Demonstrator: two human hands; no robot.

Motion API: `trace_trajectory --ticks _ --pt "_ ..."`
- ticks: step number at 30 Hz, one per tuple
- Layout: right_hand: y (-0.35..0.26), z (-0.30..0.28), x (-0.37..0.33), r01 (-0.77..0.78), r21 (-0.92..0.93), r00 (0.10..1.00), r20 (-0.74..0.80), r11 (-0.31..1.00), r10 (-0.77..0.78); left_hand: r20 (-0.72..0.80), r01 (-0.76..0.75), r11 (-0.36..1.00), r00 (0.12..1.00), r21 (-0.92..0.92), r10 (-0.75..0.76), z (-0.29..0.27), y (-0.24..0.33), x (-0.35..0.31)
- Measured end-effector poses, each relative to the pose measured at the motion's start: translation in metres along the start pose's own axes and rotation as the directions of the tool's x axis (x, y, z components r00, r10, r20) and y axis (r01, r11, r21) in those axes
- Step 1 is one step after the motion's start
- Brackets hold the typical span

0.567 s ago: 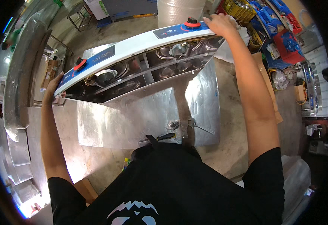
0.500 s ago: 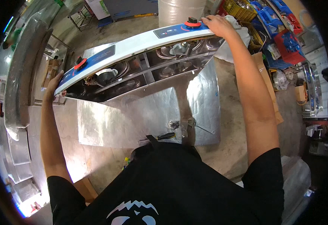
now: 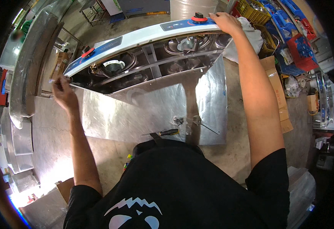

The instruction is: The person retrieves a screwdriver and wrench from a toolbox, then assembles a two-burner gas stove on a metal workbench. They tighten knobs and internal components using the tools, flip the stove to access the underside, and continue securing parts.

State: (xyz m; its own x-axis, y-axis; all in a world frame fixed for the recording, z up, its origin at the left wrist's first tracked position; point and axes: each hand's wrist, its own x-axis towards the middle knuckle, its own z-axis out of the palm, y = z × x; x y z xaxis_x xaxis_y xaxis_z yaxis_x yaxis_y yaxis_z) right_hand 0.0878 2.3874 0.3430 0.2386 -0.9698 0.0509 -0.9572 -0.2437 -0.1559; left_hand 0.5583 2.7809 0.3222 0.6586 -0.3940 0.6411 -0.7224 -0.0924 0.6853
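Gripping appliance [image 3: 140, 39] edge: right hand [image 3: 226, 23]. Left hand [image 3: 65, 94] fingers curled at corner, hold unclear. Knobs [image 3: 200, 20] fitted; interior [image 3: 151, 60] not yet enclosed; screwdriver [image 3: 169, 132], wrench [image 3: 209, 127] idle.

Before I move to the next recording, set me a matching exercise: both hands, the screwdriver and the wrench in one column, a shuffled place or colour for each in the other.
Things:
1. right hand
2. screwdriver
3. left hand
4. wrench

Places or colours:
A. at the left end of the white panel
B. plain grey handle
C. at the panel's right end
D. black and yellow handle

Pairs: 1-C, 2-D, 3-A, 4-B
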Motion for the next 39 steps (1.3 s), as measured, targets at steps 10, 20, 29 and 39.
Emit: trace_trajectory --ticks 10,20,29,39 --pt "0.002 0.004 0.000 -0.002 0.001 0.999 -0.039 1.000 0.002 0.571 0.486 0.857 0.758 -0.173 -0.315 0.031 0.046 -0.169" --pt "0.004 -0.002 0.005 0.012 0.066 1.000 0.008 0.998 -0.012 0.633 0.618 0.779 0.645 -0.103 -0.428 0.034 0.052 -0.202" --pt "0.011 0.003 0.013 0.092 0.052 0.995 0.018 0.994 -0.093 0.313 0.195 0.976 0.937 -0.095 -0.157 0.004 0.048 -0.073" --pt "0.010 0.001 0.008 0.073 0.080 0.997 -0.012 0.994 -0.072 0.102 0.036 0.992 0.995 -0.125 -0.024 0.007 0.042 0.043"
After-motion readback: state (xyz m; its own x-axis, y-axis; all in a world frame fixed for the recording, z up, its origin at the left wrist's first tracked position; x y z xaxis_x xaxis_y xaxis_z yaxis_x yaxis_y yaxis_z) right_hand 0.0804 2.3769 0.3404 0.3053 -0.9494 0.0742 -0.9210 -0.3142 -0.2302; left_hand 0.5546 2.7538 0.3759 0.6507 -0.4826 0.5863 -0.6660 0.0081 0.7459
